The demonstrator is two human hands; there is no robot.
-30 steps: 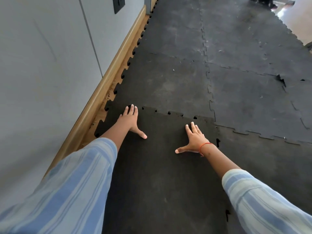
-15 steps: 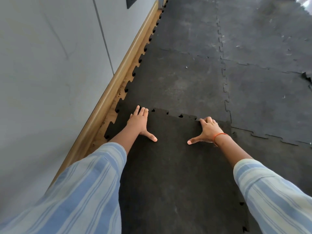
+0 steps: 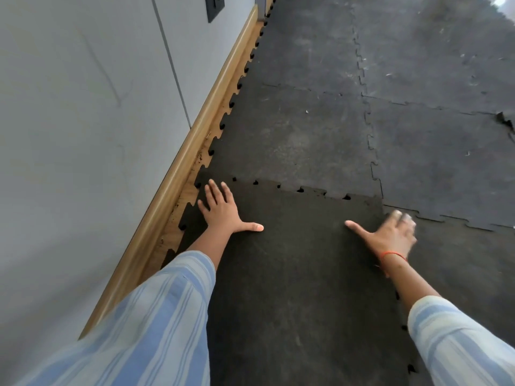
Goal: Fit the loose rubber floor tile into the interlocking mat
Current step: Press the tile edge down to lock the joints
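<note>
the loose tile (image 3: 301, 274) lies flat on the floor in front of me, darker than the laid mat (image 3: 306, 129), its far toothed edge butted against the mat's near row and its left edge close to the wooden skirting (image 3: 178, 179) under the grey wall (image 3: 83, 107). small dark gaps show along that far seam where the teeth have not sunk in.

compared with half a second ago, my right hand (image 3: 390, 235) has left the far edge, where its fingers were curled over the seam, and now sits nearer the tile's right corner with the palm down, thumb pointing left and fingers spread, gripping nothing. my left hand (image 3: 223, 210) has stayed near the far left corner, flat and open on the rubber, thumb stretched to the right. the view has also swung a little, so the wall plate (image 3: 214, 6) now shows at the top edge.

my right fingers (image 3: 401, 217) are blurred, so i cannot tell whether they press the tile or hover just above it. the red thread (image 3: 391, 254) on that wrist is clear. both striped sleeves (image 3: 156, 324) run out of the bottom of the frame, the tile's near edge is cut off, and the sleeve hides part of its left edge. a lifted, torn-looking spot (image 3: 504, 119) in the mat at far right is too small to read.
</note>
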